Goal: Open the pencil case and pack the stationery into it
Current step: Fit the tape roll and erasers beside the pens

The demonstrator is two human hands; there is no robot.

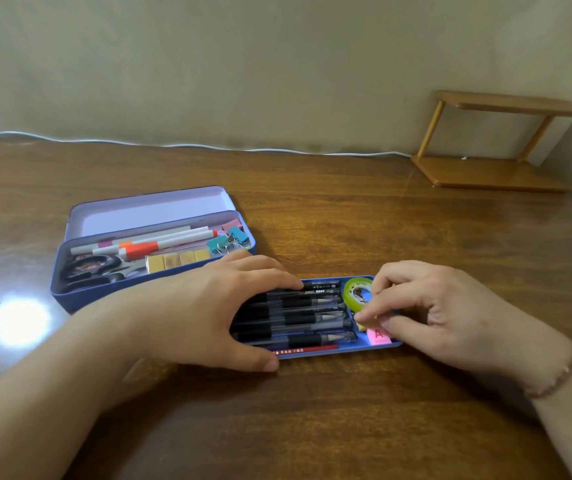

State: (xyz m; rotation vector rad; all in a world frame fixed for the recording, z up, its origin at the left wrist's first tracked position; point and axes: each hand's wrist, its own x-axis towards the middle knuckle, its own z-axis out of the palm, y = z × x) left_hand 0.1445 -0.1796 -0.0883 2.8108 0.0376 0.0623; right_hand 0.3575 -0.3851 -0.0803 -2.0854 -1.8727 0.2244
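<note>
Head view: both hands at the blue tray

Your left hand (215, 306) lies nearest you, fingers spread and relaxed over the black pens (307, 318) in the blue tray (333, 353) on the desk (312, 427). At 3 o'clock of it, your right hand (437, 313) pinches a small yellow piece (362, 326), fingers clamped on it, beside the green tape roll (357, 293) and pink eraser (378, 336). At 11 o'clock, farther off, the pencil case (146, 251) stands open, holding markers, scissors and clips. A wooden shelf (492, 143) sits at 1 o'clock.
</note>
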